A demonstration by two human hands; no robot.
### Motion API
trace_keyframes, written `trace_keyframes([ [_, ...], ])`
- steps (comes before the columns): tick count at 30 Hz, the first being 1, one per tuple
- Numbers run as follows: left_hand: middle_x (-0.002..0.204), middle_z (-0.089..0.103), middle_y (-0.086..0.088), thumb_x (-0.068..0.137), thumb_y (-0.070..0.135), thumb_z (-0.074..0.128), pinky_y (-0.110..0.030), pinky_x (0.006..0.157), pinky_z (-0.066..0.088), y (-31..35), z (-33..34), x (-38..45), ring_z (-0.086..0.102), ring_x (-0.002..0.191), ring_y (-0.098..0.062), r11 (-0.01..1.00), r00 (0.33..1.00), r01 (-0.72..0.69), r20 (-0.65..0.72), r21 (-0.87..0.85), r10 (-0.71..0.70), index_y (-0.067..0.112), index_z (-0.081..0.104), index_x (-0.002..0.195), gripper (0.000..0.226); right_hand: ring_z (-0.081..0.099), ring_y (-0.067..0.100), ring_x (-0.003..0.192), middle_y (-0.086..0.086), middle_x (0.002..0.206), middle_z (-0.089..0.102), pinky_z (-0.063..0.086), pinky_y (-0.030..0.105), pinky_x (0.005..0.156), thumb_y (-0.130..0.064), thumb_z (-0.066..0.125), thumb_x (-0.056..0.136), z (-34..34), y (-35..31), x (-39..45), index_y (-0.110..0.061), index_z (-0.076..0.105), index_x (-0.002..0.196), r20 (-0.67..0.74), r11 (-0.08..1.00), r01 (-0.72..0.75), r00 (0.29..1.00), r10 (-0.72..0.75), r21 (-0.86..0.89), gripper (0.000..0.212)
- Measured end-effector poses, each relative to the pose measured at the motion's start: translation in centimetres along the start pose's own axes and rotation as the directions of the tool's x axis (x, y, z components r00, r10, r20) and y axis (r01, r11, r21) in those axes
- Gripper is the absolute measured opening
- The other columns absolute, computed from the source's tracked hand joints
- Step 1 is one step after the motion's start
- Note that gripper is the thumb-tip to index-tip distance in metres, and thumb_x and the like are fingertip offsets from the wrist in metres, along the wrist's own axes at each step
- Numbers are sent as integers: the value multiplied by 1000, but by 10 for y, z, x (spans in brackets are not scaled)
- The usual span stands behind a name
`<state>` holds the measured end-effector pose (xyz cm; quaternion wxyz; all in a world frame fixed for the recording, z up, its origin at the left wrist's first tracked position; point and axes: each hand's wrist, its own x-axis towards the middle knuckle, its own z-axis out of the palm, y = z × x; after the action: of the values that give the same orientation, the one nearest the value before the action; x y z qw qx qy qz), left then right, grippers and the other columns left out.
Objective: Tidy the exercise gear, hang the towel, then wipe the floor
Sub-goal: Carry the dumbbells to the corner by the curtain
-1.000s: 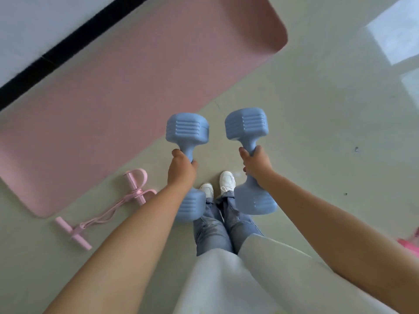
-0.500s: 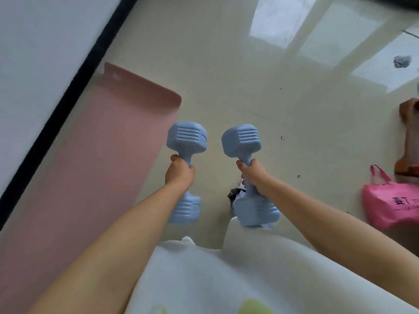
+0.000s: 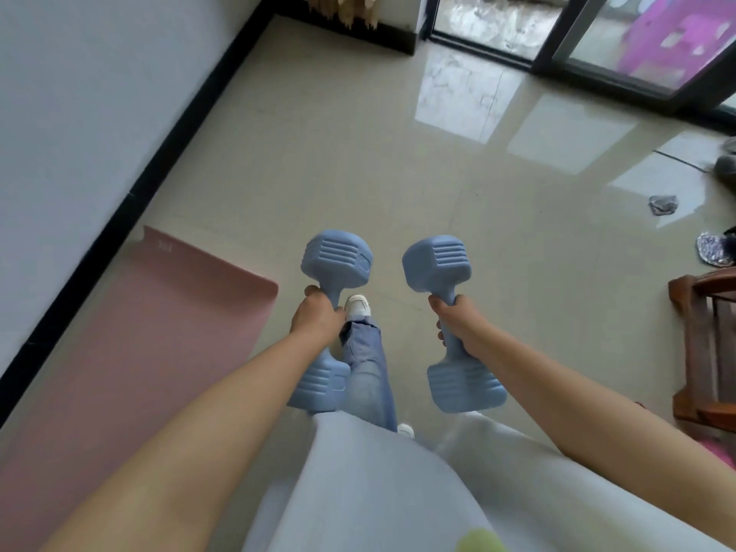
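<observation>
Left hand [image 3: 316, 318] clenched on left dumbbell [image 3: 330, 312], right hand [image 3: 462, 324] on right dumbbell [image 3: 450, 312], both aloft just right of mat [image 3: 131, 340]. Risk: glossy floor [image 3: 398, 173], mid-stride slip; dumbbell drops on foot.

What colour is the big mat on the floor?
Pink. The yoga mat lies flat by the wall, seen best in the head view, the only one.

Wooden chair [image 3: 705, 352] at right, glass sliding door [image 3: 597, 37] beyond.
</observation>
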<state>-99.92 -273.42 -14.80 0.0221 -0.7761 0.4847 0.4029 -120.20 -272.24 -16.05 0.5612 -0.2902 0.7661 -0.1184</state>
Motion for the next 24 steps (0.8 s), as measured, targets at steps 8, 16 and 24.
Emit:
trace_keyframes([
  [8,117,58,-22,94,15,48,-35,77,44,126,-103,173,58,106,-38,999,999,34,-12,-33,-34,0,36,111,26,46,17,55,5,66,46,40,26,52,-25,45,94,-54,-200,126,-15,40,71,-43,998,51,998,-50,27,26],
  [16,92,48,-11,94,16,48,-30,67,37,261,-185,324,49,80,-29,1000,999,21,-27,9,-20,6,28,97,23,46,19,56,7,67,48,42,31,56,-28,49,92,-119,-362,254,-11,44,74,-30,992,62,998,-59,108,26],
  [24,114,57,-20,93,19,50,-30,69,37,406,-249,474,53,88,-33,998,998,49,-39,34,-48,3,37,108,26,44,18,53,6,67,47,40,27,51,-26,50,93,-200,-523,397,-13,42,76,-6,991,102,995,-102,88,23],
])
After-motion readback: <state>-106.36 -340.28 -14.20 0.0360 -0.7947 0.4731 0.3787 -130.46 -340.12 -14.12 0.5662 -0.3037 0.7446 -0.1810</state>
